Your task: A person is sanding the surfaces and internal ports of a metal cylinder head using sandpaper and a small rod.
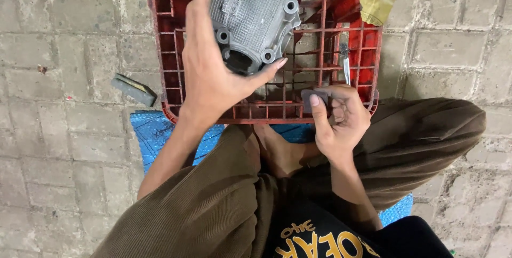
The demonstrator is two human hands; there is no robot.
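Over the upturned red plastic crate (170, 50), which sits on a grey brick floor (64, 156), the left hand (210, 76) grips a grey cast-metal engine part (253, 18). Its fingers wrap the part's left side and the thumb presses the lower right edge, so the hand is closed firmly on it. The part is tilted, a textured face with four round bolt holes turned upward and a dark opening at its lower end (it hangs just above the crate's grid, and I cannot tell whether it touches).

At the crate's near right corner, the right hand (341, 122) is curled around a small dark grey rectangular pad (314, 98), thumb laid flat on top. Just beyond that hand a thin metal tool (345, 63) lies on the grid. At the crate's far right corner sits a crumpled yellow scrap (376, 3) of paper or tape.

Left of the crate, on the bricks, lies a small grey wedge-shaped block (133, 90). Under the crate's near edge spreads a blue woven mat (154, 132), where the person sits cross-legged in brown trousers (213, 204).
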